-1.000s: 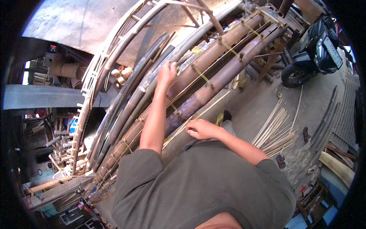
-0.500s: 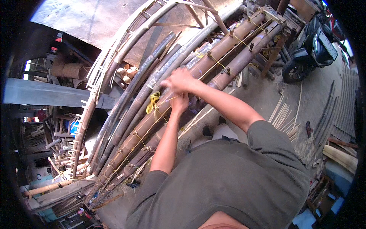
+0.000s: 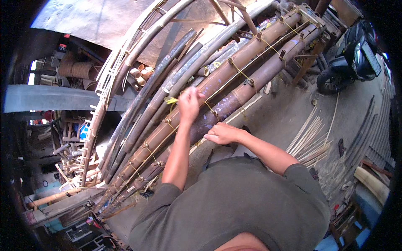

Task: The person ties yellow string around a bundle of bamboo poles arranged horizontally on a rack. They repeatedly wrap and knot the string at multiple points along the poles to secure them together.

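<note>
Two thick brown bamboo poles lie side by side, running from lower left to upper right, with thin yellow cord lashed across them around short pegs. Over the farther pole is my left hand, fingers curled and slightly blurred. A loose loop of yellow cord shows beside its fingers, and the hand seems closed on it. Lower and to the right, my right hand is closed in a fist at the near side of the nearer pole. Whatever lies inside that fist is hidden.
Beyond the poles lie more dark bamboo lengths and a curved frame with pale strips. A motorcycle is parked at the upper right. Thin split strips lie on the floor to the right.
My hands were together over the farther pole and are now apart. The right hand has come down toward my body; the left has moved slightly up. The yellow loop has shifted and looks smaller.
</note>
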The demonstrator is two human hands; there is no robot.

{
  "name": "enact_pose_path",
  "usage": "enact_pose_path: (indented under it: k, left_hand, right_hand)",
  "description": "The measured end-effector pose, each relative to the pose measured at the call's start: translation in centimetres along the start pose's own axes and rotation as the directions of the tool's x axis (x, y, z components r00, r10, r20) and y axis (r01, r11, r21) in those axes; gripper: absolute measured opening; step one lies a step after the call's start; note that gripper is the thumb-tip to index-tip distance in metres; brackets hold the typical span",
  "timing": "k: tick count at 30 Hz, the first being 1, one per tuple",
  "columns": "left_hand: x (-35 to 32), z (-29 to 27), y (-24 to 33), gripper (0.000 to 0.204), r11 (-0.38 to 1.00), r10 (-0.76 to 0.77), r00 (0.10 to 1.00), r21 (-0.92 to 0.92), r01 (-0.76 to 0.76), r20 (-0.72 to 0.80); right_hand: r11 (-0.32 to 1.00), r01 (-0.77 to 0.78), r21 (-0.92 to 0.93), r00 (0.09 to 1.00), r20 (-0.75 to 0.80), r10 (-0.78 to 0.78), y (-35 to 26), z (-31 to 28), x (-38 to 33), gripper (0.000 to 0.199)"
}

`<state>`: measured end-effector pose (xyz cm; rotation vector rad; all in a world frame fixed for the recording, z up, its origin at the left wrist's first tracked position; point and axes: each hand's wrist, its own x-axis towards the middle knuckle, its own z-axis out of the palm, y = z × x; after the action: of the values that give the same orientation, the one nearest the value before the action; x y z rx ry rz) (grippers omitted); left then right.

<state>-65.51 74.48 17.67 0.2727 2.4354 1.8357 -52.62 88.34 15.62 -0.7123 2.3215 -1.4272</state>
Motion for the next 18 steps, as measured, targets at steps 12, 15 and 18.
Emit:
enact_pose_path:
  k: [12, 15, 18]
  left_hand:
    - [6.0, -5.7, -4.7, 0.033, 0.765, 0.122, 0.992, 0.634, -0.115, 0.032]
    - [-0.1, -10.5, -0.3, 0.035, 0.739, 0.013, 0.999, 0.674, 0.012, -0.032]
    - [-6.4, -17.5, -4.1, 0.032, 0.672, -0.216, 0.966, 0.739, 0.042, 0.141]
  right_hand:
    - [0.980, -0.006, -0.199, 0.999, 0.038, 0.014, -4.5, 8.5, 0.7, 0.029]
    - [0.869, -0.082, 0.488, 0.992, 0.126, 0.024, -0.8, 16.0, 1.1, 0.032]
    - [-0.314, 0.061, 0.948, 0.944, 0.047, 0.326, -3.7, 16.2, 3.0, 0.025]
